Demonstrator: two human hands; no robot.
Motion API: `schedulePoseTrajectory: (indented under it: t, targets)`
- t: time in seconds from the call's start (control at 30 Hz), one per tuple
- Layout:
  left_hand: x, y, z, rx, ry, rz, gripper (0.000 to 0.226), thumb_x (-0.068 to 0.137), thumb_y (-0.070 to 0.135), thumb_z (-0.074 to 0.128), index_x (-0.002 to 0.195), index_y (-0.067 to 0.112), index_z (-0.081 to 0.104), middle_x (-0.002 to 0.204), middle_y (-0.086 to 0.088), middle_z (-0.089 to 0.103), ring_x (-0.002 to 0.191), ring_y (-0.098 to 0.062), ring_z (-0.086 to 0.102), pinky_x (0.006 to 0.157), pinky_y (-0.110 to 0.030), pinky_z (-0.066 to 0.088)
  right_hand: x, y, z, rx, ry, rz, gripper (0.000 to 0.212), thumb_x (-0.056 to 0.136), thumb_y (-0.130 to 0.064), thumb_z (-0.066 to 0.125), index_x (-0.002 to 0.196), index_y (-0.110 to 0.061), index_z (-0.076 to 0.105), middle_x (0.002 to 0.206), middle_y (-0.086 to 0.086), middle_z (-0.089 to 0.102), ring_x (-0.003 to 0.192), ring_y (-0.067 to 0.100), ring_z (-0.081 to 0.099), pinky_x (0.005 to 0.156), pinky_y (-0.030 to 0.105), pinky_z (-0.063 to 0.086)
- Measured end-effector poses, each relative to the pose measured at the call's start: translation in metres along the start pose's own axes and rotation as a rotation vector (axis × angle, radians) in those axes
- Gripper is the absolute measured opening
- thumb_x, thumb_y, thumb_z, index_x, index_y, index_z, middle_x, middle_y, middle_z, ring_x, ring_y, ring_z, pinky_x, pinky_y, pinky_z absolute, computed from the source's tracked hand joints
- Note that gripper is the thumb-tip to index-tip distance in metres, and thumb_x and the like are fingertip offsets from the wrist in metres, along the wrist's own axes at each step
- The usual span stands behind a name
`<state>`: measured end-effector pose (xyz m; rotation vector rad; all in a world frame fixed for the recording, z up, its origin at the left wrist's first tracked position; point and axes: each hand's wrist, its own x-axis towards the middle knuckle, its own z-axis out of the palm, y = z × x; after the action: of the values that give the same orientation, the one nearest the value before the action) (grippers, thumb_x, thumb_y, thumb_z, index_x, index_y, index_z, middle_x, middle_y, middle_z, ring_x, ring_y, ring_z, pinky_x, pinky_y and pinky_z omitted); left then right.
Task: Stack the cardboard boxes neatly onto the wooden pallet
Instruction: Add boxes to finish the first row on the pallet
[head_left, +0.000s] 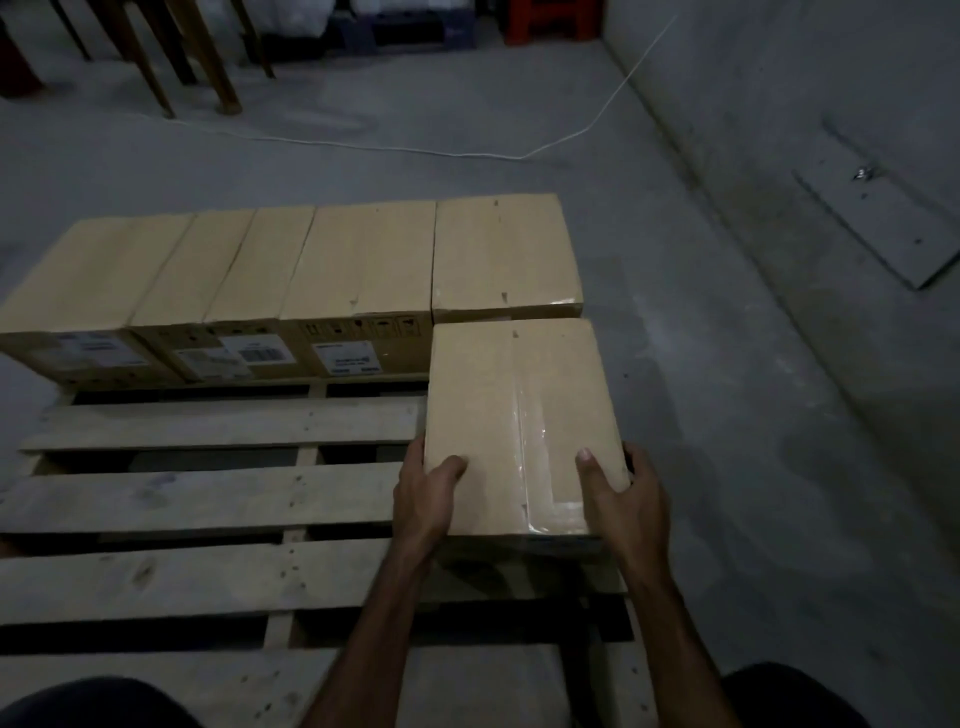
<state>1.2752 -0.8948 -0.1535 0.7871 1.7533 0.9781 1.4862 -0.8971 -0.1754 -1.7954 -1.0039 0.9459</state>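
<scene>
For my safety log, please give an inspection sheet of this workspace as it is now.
Surface: wooden pallet on grey concrete floor, front slats bare.
Job's things: row of boxes along the far edge; near box in front of the rightmost.
Clutter: flat grey panel on the floor.
Grippers: left hand and right hand grip the near box.
Cables: white cable across the floor.
Surroundings: wooden legs, red object.
</scene>
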Motion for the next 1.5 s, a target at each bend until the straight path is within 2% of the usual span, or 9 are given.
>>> schedulePoseTrajectory:
  t: [0.27, 0.4, 0.53, 0.77, 1.0, 1.13, 1.33, 1.43, 1.5]
  targets:
    - [0.008, 0.009, 0.001, 0.02, -0.001, -0.001, 0.059, 0.099, 0.028, 0.063, 0.154, 0.024, 0.042, 0.136, -0.001, 0.053, 0.115, -0.023, 0.051, 0.095, -0.04, 0.043, 0.007, -0.007, 0.003, 0.035, 0.0, 0.0, 0.044, 0.093, -0.048, 0.072, 0.129, -0.024, 0.061, 0.11, -0.008, 0.065, 0.09, 0.006, 0.062, 0.079, 0.029, 0.052]
    - [0.014, 0.01, 0.001, 0.012, 0.01, 0.009, 0.058, 0.098, 0.025, 0.063, 0.152, 0.024, 0.045, 0.137, -0.002, 0.056, 0.114, -0.022, 0.052, 0.094, -0.037, 0.042, 0.01, -0.009, 0.006, 0.024, 0.02, -0.025, 0.038, 0.094, -0.043, 0.073, 0.124, -0.023, 0.063, 0.105, -0.006, 0.067, 0.087, 0.003, 0.062, 0.066, 0.019, 0.047]
    - [0.016, 0.01, 0.002, 0.019, 0.012, 0.013, 0.058, 0.099, 0.026, 0.062, 0.154, 0.026, 0.042, 0.133, 0.0, 0.052, 0.114, -0.022, 0.049, 0.098, -0.039, 0.042, 0.013, -0.006, 0.007, 0.021, 0.006, -0.025, 0.04, 0.093, -0.048, 0.073, 0.124, -0.025, 0.063, 0.108, -0.006, 0.069, 0.09, 0.009, 0.065, 0.077, 0.029, 0.054]
    - [0.018, 0.006, 0.004, 0.015, 0.02, 0.02, 0.059, 0.099, 0.026, 0.063, 0.154, 0.026, 0.042, 0.131, 0.002, 0.051, 0.116, -0.022, 0.049, 0.105, -0.046, 0.044, 0.013, -0.006, 0.007, 0.04, 0.011, -0.041, 0.03, 0.092, -0.046, 0.073, 0.117, -0.033, 0.061, 0.102, -0.013, 0.066, 0.091, 0.008, 0.064, 0.082, 0.031, 0.054]
    - [0.019, 0.003, 0.003, 0.015, 0.028, 0.032, 0.061, 0.099, 0.026, 0.064, 0.156, 0.026, 0.041, 0.145, -0.006, 0.053, 0.122, -0.025, 0.05, 0.111, -0.05, 0.043, 0.011, -0.009, 0.006, 0.012, -0.004, -0.044, 0.03, 0.093, -0.047, 0.072, 0.116, -0.034, 0.059, 0.102, -0.011, 0.067, 0.09, 0.004, 0.063, 0.073, 0.027, 0.051]
    - [0.019, 0.002, 0.003, 0.029, 0.032, 0.034, 0.061, 0.099, 0.027, 0.064, 0.156, 0.025, 0.041, 0.146, -0.006, 0.052, 0.122, -0.024, 0.05, 0.111, -0.051, 0.042, 0.011, -0.012, 0.005, -0.017, -0.01, -0.038, 0.034, 0.094, -0.047, 0.071, 0.121, -0.029, 0.061, 0.105, -0.006, 0.068, 0.091, 0.012, 0.065, 0.068, 0.024, 0.048]
    - [0.02, -0.001, 0.004, 0.096, 0.062, 0.064, 0.065, 0.099, 0.029, 0.065, 0.158, 0.027, 0.038, 0.151, -0.006, 0.05, 0.133, -0.031, 0.049, 0.114, -0.055, 0.041, 0.011, -0.015, 0.002, -0.045, -0.055, -0.063, 0.022, 0.097, -0.041, 0.069, 0.114, -0.033, 0.059, 0.097, -0.021, 0.062, 0.086, -0.006, 0.057, 0.063, 0.012, 0.04]
    - [0.018, -0.003, 0.006, 0.313, 0.128, 0.117, 0.075, 0.097, 0.04, 0.065, 0.162, 0.032, 0.027, 0.161, -0.004, 0.038, 0.141, -0.029, 0.042, 0.114, -0.054, 0.04, 0.011, -0.016, 0.002, -0.085, -0.029, -0.077, 0.024, 0.097, -0.045, 0.067, 0.116, -0.034, 0.06, 0.101, -0.015, 0.065, 0.092, 0.009, 0.065, 0.069, 0.02, 0.047]
    - [0.018, 0.003, 0.008, 0.498, 0.188, 0.179, 0.082, 0.094, 0.047, 0.065, 0.163, 0.034, 0.021, 0.166, -0.004, 0.026, 0.148, -0.029, 0.032, 0.117, -0.055, 0.037, 0.009, -0.012, 0.005, -0.168, 0.016, -0.093, 0.036, 0.096, -0.052, 0.064, 0.127, -0.032, 0.059, 0.117, -0.006, 0.065, 0.106, 0.02, 0.064, 0.084, 0.032, 0.052]
